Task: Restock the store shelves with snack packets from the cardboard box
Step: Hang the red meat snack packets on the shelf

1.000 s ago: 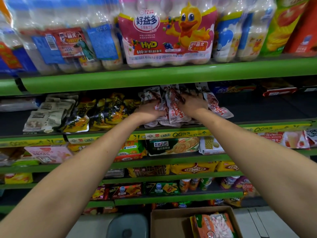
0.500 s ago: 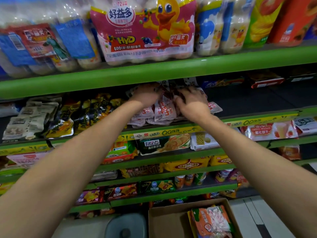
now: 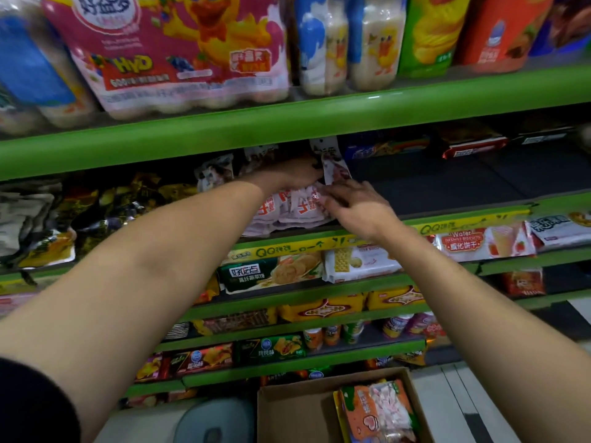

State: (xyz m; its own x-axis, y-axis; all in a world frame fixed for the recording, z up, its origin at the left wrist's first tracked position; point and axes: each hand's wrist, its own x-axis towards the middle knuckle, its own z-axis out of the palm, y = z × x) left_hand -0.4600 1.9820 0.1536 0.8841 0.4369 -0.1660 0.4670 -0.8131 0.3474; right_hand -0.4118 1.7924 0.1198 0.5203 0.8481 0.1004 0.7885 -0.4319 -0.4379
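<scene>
Both hands are in the snack packets (image 3: pixel 297 207) on the green shelf (image 3: pixel 463 222), the left hand (image 3: pixel 292 174) pushing them back, grip hidden, while the right hand (image 3: pixel 355 209) lies flat with straight fingers, probably tidying the pile, and the cardboard box (image 3: pixel 297 410) waits below.
</scene>
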